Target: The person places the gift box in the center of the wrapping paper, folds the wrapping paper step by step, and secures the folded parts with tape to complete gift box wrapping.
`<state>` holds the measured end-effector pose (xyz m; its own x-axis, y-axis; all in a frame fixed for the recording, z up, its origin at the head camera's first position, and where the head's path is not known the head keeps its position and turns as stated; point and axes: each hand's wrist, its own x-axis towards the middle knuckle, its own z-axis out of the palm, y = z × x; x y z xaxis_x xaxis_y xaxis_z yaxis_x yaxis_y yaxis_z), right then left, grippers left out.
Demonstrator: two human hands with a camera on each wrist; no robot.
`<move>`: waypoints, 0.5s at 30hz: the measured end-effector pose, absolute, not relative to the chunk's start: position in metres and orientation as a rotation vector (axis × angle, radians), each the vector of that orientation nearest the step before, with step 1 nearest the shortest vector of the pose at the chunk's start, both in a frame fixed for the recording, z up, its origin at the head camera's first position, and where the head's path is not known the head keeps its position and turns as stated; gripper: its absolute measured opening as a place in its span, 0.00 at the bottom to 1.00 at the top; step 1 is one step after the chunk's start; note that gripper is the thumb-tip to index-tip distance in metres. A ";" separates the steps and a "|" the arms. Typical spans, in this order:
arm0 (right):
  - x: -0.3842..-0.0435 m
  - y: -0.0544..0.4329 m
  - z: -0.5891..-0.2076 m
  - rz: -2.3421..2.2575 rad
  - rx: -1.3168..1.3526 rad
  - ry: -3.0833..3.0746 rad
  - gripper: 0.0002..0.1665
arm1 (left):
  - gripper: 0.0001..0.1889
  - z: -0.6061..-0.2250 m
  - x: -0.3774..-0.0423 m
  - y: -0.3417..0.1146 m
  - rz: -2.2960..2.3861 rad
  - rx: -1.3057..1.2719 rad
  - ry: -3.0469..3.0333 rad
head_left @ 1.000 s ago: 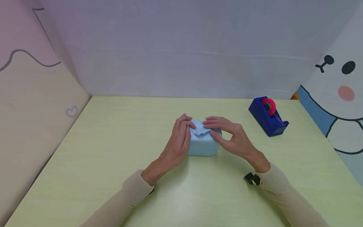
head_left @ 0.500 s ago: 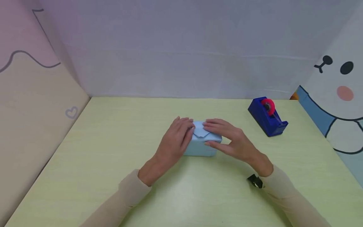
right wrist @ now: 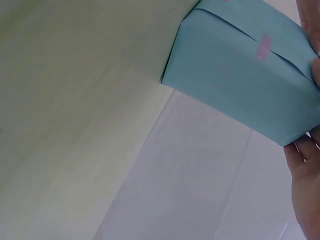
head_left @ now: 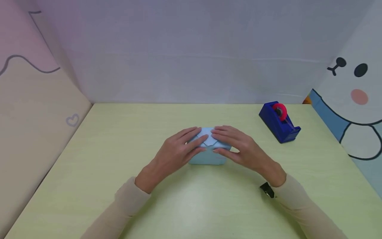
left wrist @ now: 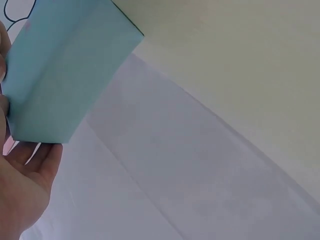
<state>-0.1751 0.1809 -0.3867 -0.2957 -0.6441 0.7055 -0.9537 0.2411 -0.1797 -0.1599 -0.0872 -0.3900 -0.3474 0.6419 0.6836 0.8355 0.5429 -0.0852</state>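
Note:
A box wrapped in light blue paper stands on the table, with a pointed paper flap folded down over its top. From the left, my left hand rests its fairly straight fingers on the top, its thumb along the front upper edge. Mirroring it, my right hand presses fingers on the flap's right side, thumb at the front edge. In the left wrist view the wrapped box shows plain sides. A pink tape strip crosses a paper seam in the right wrist view.
A blue tape dispenser with a pink-red roll stands at the table's back right. Patterned panels border both sides, and a pale wall rises behind the table. A small black clip-like object is by the right sleeve.
My left hand has swung outward and lower, its fingers spreading over the top and its thumb reaching the front edge. The flap lies flatter. My right thumb has slid left along the front.

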 end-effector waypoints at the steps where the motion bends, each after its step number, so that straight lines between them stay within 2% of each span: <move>1: -0.175 0.181 -0.387 0.809 1.456 -2.024 0.26 | 0.24 -0.391 -0.160 -0.088 -0.360 -1.190 -2.093; 15: -0.171 0.177 -0.389 0.538 1.428 -1.897 0.20 | 0.20 -0.394 -0.158 -0.086 -0.405 -1.198 -1.954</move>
<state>-0.1710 0.1771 -0.3889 -0.1546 -0.6612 0.7341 -0.9480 0.3084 0.0782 -0.1582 -0.0857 -0.3944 -0.2395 0.6020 0.7617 0.8552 0.5022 -0.1280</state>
